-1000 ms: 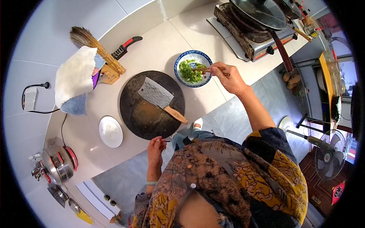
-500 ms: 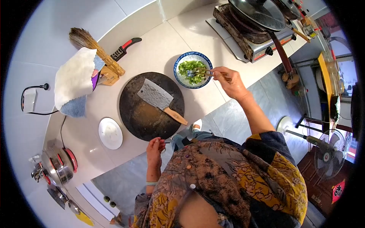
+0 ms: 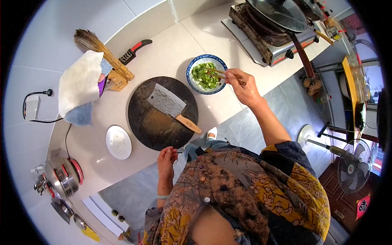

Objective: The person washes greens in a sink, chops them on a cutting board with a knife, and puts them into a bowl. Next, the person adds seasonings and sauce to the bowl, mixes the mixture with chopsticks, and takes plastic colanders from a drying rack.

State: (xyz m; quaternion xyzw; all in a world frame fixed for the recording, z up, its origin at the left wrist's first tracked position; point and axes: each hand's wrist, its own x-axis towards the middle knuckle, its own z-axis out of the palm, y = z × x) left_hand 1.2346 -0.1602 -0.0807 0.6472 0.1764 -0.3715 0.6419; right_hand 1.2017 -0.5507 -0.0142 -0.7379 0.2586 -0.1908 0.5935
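Note:
A blue-rimmed bowl (image 3: 207, 92) holds chopped green pieces (image 3: 205, 76). My right hand (image 3: 244, 86), at the bowl's right side, is closed around wooden chopsticks (image 3: 220, 74), whose tips reach into the greens. Below the round dark cutting board (image 3: 157, 136), near the counter's front edge, my left hand (image 3: 166, 159) has its fingers pinched; a small dark thing sticks out of them, too small to name. On the board lies a cleaver (image 3: 167, 100) with a wooden handle. A white oval plate (image 3: 119, 143) with small bits on it is left of the board.
A gas stove (image 3: 281, 53) carries a lidded pan (image 3: 281, 16), its handle pointing toward the front edge. Behind the board are a knife block (image 3: 117, 81), a brush (image 3: 96, 45), a cloth (image 3: 79, 83) and a red-black sharpener (image 3: 134, 52). A steel pot (image 3: 63, 177) stands far left.
The chopsticks have shifted within the bowl, and my right hand has moved slightly with them. The greens lie differently. My left hand has barely moved.

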